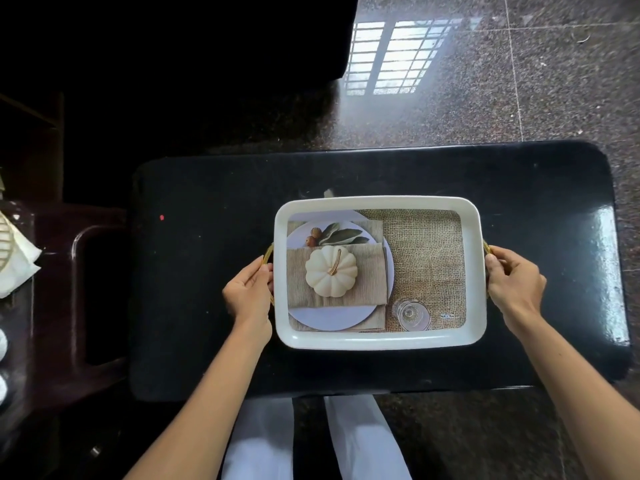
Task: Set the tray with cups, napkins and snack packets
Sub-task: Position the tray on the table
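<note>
Two bare forearms reach forward from the bottom of the view, over white-trousered knees, and each ends at one short side of the tray (381, 342). The left hand (247, 289) has its fingers curled round the thin gold handle (267, 253) on that side. The right hand (514, 284) pinches the matching handle (486, 249) between thumb and curled fingers. The tray appears to rest flat near the middle of the black counter (194, 306), its long side toward the person. It is a white rectangle with a raised rim, and its floor carries a printed picture of a pumpkin, a plate and a glass; nothing real seems to lie in it yet. It looks stiff and light, and glossy enough that cups might slide if it tipped. The two handles, kept level, are the sensible hold, and since the wire looks slim, a full curl seems safer than a pinch. To the left, white napkins (19, 268) lie on a dark maroon stool (79, 237); the pale round shapes below them are too cut off to name. Beyond lies a speckled stone floor (554, 98).
</note>
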Demonstrator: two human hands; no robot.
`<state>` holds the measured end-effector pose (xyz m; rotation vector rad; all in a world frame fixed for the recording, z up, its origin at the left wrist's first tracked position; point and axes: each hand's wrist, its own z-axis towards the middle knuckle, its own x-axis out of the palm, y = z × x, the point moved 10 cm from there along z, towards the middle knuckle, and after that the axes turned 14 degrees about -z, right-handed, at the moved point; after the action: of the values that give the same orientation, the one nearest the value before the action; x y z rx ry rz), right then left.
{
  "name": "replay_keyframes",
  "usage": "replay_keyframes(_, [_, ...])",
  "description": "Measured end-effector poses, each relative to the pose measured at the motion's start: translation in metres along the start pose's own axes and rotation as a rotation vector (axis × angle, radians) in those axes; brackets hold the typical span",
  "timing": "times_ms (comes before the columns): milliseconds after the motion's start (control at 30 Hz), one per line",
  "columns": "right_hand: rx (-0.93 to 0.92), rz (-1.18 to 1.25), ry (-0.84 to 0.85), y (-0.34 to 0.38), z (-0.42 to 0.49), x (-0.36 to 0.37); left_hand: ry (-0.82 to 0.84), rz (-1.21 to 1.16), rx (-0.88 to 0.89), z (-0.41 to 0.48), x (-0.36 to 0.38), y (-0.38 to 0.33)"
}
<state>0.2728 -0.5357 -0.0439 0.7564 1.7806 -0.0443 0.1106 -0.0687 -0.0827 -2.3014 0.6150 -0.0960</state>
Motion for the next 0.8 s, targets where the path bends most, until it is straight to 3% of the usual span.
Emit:
replay_keyframes(300, [-0.015,-0.070,0.046,0.004,-0.003,0.000,0.068,0.061,-0.018,-0.001,0.002,-0.004])
replay_keyframes(567, [-0.273,-0.252,-0.036,0.055,-0.048,-0.016,0.130,0.056,-0.002,-0.020,-0.031,-0.023])
replay_keyframes(800, [-0.612,-0.151,0.236,0.174,-0.172,0.057,0.130,0.051,0.187,-0.054,-0.115,-0.080])
